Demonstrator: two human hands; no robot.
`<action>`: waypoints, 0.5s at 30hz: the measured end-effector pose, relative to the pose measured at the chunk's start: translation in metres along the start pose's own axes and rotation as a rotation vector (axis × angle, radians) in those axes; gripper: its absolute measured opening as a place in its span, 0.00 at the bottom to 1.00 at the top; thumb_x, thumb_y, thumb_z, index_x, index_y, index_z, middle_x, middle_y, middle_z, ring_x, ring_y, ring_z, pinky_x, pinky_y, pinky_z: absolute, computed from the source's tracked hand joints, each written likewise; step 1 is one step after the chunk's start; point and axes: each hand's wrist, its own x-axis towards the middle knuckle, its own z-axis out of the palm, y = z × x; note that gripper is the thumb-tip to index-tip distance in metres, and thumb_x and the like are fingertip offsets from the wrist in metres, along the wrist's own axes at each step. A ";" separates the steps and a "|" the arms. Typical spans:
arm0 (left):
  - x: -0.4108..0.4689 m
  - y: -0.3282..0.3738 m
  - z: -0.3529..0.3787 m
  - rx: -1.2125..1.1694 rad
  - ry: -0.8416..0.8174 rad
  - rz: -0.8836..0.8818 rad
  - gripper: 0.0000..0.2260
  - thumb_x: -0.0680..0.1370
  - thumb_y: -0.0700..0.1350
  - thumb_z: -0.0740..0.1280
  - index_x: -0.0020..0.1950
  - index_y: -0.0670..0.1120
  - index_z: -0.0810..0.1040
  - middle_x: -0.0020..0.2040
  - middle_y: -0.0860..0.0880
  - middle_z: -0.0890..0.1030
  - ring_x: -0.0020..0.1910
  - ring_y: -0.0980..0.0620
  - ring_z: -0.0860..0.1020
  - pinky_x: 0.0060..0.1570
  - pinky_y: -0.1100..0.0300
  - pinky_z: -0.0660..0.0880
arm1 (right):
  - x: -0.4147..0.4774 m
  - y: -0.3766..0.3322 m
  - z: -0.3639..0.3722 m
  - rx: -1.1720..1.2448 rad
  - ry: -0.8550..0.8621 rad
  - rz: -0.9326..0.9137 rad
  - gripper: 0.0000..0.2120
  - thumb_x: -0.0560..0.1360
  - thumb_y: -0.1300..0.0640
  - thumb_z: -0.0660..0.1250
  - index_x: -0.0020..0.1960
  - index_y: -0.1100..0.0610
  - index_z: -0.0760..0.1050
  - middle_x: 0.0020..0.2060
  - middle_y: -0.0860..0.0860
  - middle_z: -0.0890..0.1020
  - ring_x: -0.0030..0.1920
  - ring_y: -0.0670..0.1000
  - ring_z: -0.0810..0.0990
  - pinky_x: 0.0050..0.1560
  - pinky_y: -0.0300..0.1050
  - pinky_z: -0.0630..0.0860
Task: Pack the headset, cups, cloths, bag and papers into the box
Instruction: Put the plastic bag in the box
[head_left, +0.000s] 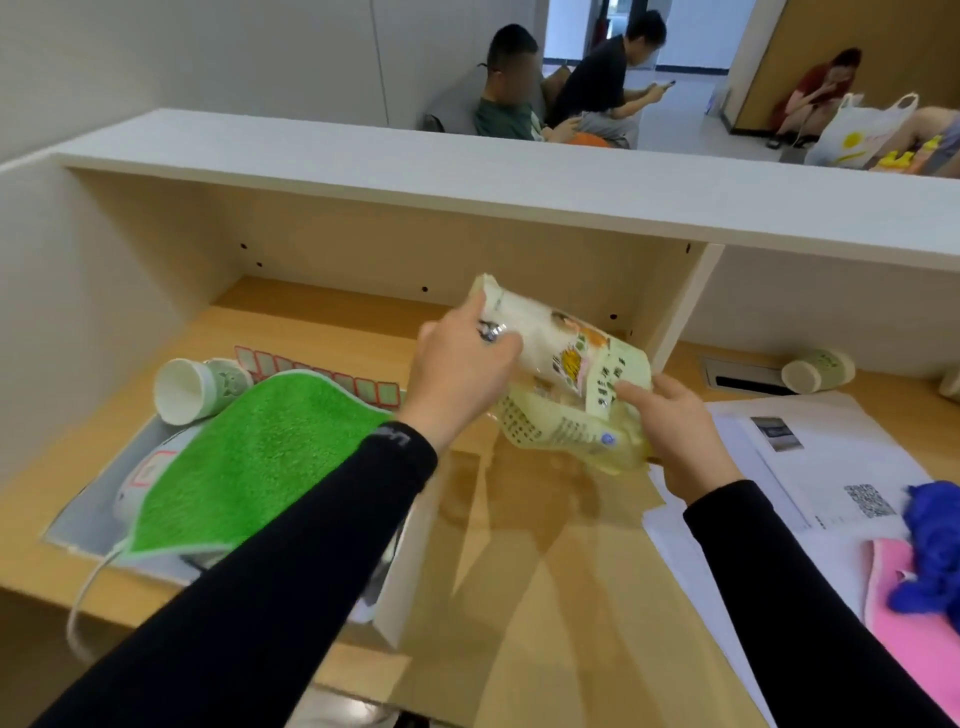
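Both hands hold a crinkly yellow-and-white printed bag (563, 384) in the air above the desk. My left hand (465, 376) grips its upper end and my right hand (675, 434) its lower end. At the left lies the open white box (85, 506). Inside it, a green cloth (260, 462) covers a white headset (137, 480), and a paper cup (189, 389) lies on its side at the far corner. A second cup (818, 370) lies on the desk at the right. White papers (810, 467) lie at the right, with a pink cloth (914, 618) and a blue cloth (932, 540) on them.
A white cable (88, 587) hangs out of the box over the desk's front edge. A white shelf (467, 171) overhangs the desk's back. A cable slot (743, 376) sits near the right cup. Three people sit beyond the counter, and a plastic bag (857, 135) rests on it.
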 end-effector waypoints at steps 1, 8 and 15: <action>-0.002 0.002 -0.015 0.020 0.060 0.023 0.25 0.75 0.48 0.63 0.72 0.50 0.64 0.61 0.49 0.77 0.60 0.52 0.70 0.45 0.67 0.68 | -0.007 -0.008 0.009 0.000 -0.035 -0.033 0.08 0.76 0.57 0.65 0.54 0.51 0.73 0.45 0.50 0.84 0.35 0.47 0.85 0.25 0.38 0.77; -0.026 -0.018 -0.119 0.056 0.248 0.029 0.19 0.72 0.53 0.63 0.63 0.55 0.76 0.63 0.49 0.77 0.63 0.47 0.72 0.64 0.49 0.69 | -0.053 -0.034 0.091 -0.048 -0.249 -0.171 0.21 0.73 0.57 0.69 0.64 0.50 0.67 0.49 0.49 0.83 0.38 0.47 0.85 0.29 0.39 0.79; -0.060 -0.077 -0.172 0.220 0.256 0.021 0.18 0.73 0.55 0.63 0.63 0.55 0.76 0.64 0.46 0.76 0.64 0.45 0.69 0.61 0.50 0.66 | -0.091 -0.013 0.157 -0.260 -0.346 -0.099 0.34 0.74 0.56 0.67 0.75 0.53 0.54 0.47 0.47 0.80 0.33 0.42 0.83 0.25 0.36 0.76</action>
